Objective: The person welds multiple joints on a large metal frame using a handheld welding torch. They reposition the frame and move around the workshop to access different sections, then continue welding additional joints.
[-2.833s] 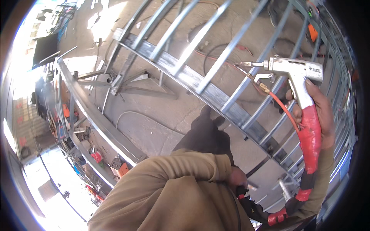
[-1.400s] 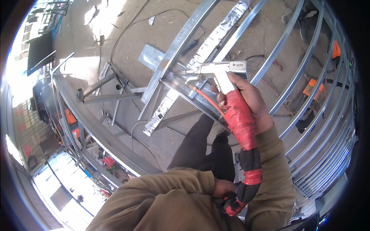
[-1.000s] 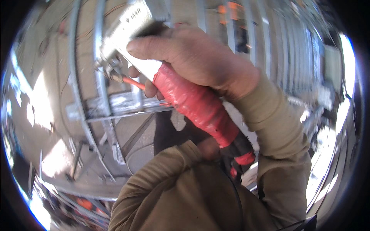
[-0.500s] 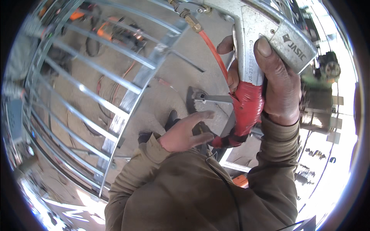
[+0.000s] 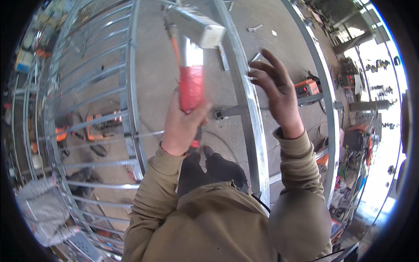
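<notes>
A silver metal welding gun (image 5: 192, 50) with a boxy head stands upright in front of me, slightly blurred by motion. Red tape covers its grip (image 5: 191, 85), and a thin orange hose (image 5: 175, 51) hangs from a fitting at its far end. My left hand (image 5: 180, 124) is closed around the lower end of the taped grip. Holding nothing, my right hand (image 5: 277, 87) is raised with its fingers apart and slightly curled, over the steel tube frame to the right of the gun.
A long galvanized square tube (image 5: 253, 131) runs between my hands, and another tube (image 5: 317, 70) lies farther right. At left stands a barred metal frame (image 5: 131, 87). An orange machine (image 5: 307, 88) is on the floor; a wrench (image 5: 255, 29) lies farther off. A grey-clothed person (image 5: 43, 209) is at lower left.
The welding gun has passed from my right hand to my left and moved to the left. My right hand has let go and opened. My view has turned, bringing the long tubes into sight.
</notes>
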Demonstrator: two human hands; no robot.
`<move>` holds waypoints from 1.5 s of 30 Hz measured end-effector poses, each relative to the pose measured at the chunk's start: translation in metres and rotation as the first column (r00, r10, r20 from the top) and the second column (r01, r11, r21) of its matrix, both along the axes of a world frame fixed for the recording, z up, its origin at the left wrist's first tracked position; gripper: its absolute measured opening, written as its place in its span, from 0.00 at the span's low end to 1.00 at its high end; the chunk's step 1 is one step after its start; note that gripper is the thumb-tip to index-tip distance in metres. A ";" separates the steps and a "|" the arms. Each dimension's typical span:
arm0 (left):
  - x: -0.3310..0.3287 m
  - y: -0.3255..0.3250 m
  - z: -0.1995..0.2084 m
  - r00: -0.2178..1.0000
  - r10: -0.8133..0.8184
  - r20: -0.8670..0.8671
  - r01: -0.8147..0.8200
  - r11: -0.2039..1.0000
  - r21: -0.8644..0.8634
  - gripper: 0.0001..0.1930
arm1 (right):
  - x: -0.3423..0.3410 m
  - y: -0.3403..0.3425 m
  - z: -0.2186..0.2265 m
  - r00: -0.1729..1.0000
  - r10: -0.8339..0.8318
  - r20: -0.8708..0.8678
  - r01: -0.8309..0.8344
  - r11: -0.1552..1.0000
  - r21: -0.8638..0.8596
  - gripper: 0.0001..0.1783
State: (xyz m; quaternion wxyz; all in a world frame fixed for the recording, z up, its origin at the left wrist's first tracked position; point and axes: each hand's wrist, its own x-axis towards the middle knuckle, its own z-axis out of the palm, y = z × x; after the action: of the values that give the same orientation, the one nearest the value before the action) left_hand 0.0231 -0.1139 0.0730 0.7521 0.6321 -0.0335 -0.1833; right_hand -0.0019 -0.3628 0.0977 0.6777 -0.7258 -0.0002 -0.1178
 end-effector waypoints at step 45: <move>0.200 -0.214 -0.415 0.682 0.049 -0.730 0.013 0.997 0.079 0.16 | 0.130 -0.147 -0.480 0.578 0.357 -0.734 0.604 0.418 0.678 0.23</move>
State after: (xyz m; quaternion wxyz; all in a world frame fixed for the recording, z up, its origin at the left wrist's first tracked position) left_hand 0.2235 -0.3280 -0.3424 0.6797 0.5355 0.2826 -0.4141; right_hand 0.1282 -0.5093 -0.3819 0.8581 -0.2084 0.4315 0.1846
